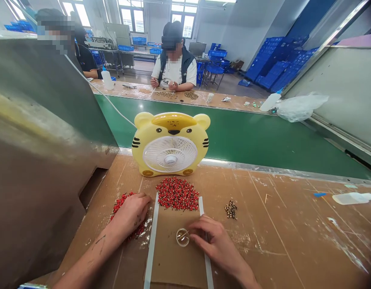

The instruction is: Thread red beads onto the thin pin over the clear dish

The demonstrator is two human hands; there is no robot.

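At the left, my left hand [135,210] rests over a pile of small red parts [121,202] with dark and pale ends. Its fingers are curled down together, and the fingertips and anything in them are hidden. My right hand [214,237] pinches a thin wooden stick [184,234] between thumb and forefinger. The stick's tip dips into a small round clear cup [182,244] of amber liquid. That cup stands on a cardboard sheet [170,265] edged with pale tape. A bigger heap of similar red parts [178,193] lies at the sheet's far end.
A yellow tiger-faced fan [170,140] stands behind the heap. Black-and-gold parts [231,209] and a white squeeze bottle [352,198] lie to the right. A metal housing [47,152] borders the left. Beyond the green belt [248,138], a co-worker [173,68] sits at a bench.
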